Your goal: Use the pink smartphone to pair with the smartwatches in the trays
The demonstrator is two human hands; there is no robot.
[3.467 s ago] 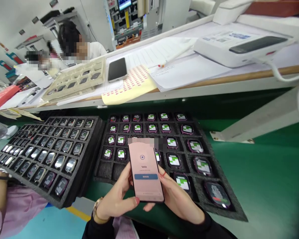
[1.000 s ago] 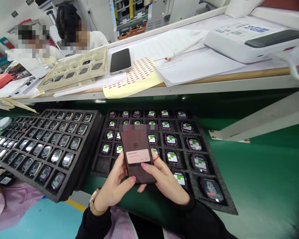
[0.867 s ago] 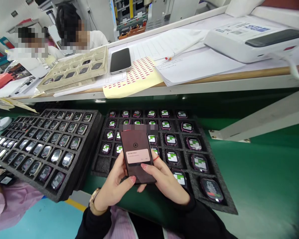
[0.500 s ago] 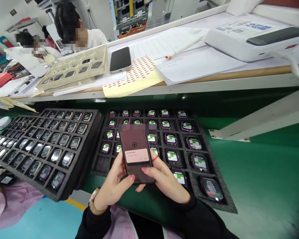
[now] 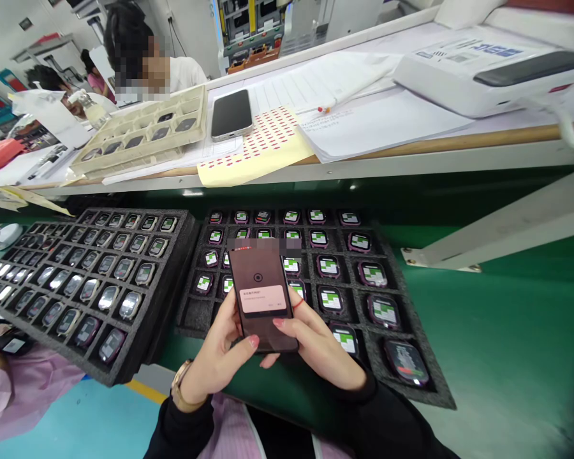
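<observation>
Beyond the grip stands a raised shelf, a pale wall farther back. Blue floor shows below left, green tabletop right.

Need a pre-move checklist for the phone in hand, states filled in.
1. Phone supported by left hand and right hand: ok.
2. Pop-up closed: not ok, it is open on the screen.
3. Right thumb clear of the pop-up: ok, it sits just below.
4. Pop-up wording confirmed: cannot tell, too small.
5. Foam tray behind fully visible: not ok, phone and hands hide some slots.
</observation>
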